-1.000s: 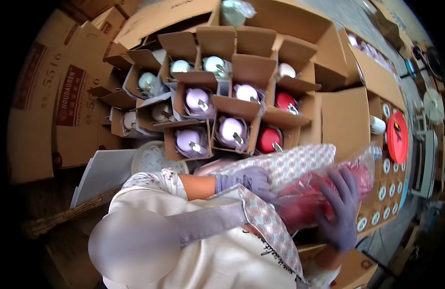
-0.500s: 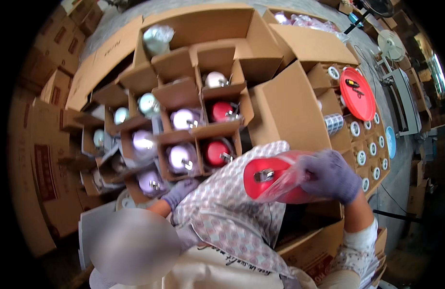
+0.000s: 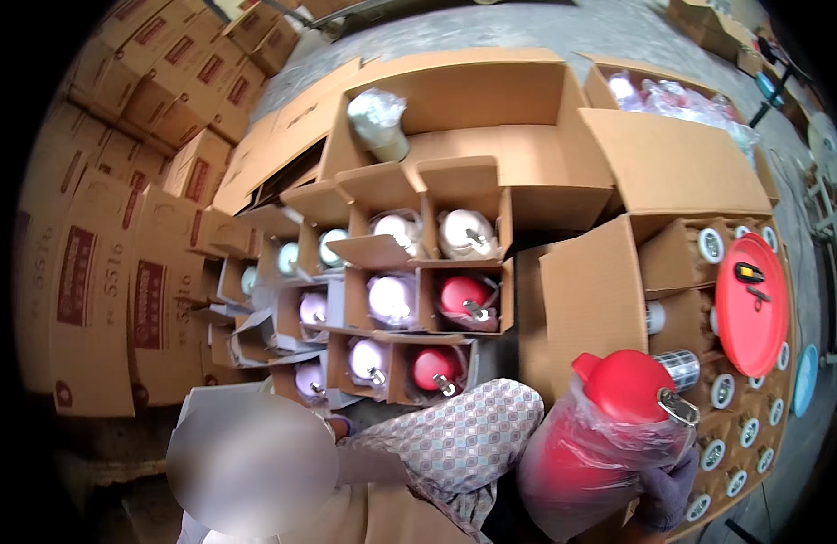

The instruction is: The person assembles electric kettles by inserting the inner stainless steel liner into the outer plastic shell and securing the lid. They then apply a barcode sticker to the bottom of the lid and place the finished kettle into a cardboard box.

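Observation:
A red thermos jug (image 3: pixel 572 462) in a clear plastic bag stands nearly upright, leaning slightly, at the lower right. Its rounded lid and metal lever rise out of the bag. My right hand (image 3: pixel 670 494), in a grey-purple glove, is closed on the jug's side by the handle. Of my left hand (image 3: pixel 344 426) only a sliver shows beside my knee, below the divided carton (image 3: pixel 513 308); its fingers are hidden. Upright in that carton's compartments are bagged jugs: red ones (image 3: pixel 435 367), lilac ones (image 3: pixel 391 299), pale ones (image 3: pixel 466 233) and mint ones (image 3: pixel 334 247).
To the right, a divided carton (image 3: pixel 654 258) holds several white-rimmed cylinders, with a red plate (image 3: pixel 754 340) bearing a yellow cutter and scissors on top. A large open carton (image 3: pixel 473 82) at the back contains a bagged jug (image 3: pixel 378 122). Stacked cartons (image 3: pixel 101 299) line the left.
The red jug has swung from lying sideways over my lap to nearly upright at the lower right, still in my right hand. My left hand has mostly gone out of sight. The view has shifted.

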`<state>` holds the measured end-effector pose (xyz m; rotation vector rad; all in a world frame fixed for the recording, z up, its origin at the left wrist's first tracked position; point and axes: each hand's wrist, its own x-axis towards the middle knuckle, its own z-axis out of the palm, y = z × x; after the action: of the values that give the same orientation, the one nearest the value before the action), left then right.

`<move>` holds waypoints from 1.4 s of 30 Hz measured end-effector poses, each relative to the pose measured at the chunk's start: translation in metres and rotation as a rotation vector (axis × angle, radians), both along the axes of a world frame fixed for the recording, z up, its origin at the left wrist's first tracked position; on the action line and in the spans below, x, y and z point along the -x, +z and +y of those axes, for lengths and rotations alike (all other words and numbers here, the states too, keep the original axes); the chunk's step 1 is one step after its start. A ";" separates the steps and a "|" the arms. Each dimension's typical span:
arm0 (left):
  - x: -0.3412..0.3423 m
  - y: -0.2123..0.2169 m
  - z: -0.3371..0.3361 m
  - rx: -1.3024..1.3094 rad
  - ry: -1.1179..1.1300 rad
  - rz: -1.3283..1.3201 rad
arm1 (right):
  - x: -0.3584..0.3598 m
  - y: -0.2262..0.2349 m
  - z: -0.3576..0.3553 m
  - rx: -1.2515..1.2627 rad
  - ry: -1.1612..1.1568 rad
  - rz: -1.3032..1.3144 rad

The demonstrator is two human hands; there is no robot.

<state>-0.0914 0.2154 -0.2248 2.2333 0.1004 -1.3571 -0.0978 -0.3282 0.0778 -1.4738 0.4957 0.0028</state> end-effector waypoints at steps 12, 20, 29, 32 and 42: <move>0.038 -0.017 0.078 0.319 -0.006 -0.209 | 0.036 -0.011 0.068 0.666 -0.093 -0.651; -0.015 0.167 0.272 0.056 0.352 -1.391 | -0.094 0.106 0.236 0.053 0.496 -0.365; -0.220 0.161 0.445 -0.668 0.062 -0.440 | -0.171 0.130 0.486 -0.121 0.773 -0.280; -0.232 0.120 0.450 -0.643 -0.110 -0.239 | -0.212 0.121 0.560 -0.333 0.801 -0.147; -0.206 0.081 0.438 -0.625 -0.238 -0.330 | -0.289 0.024 0.776 -0.851 0.734 0.026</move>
<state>0.1148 0.6537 -0.1439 3.0504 0.1624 -1.1537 0.1910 0.4475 0.1021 -0.7381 -0.0703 0.7272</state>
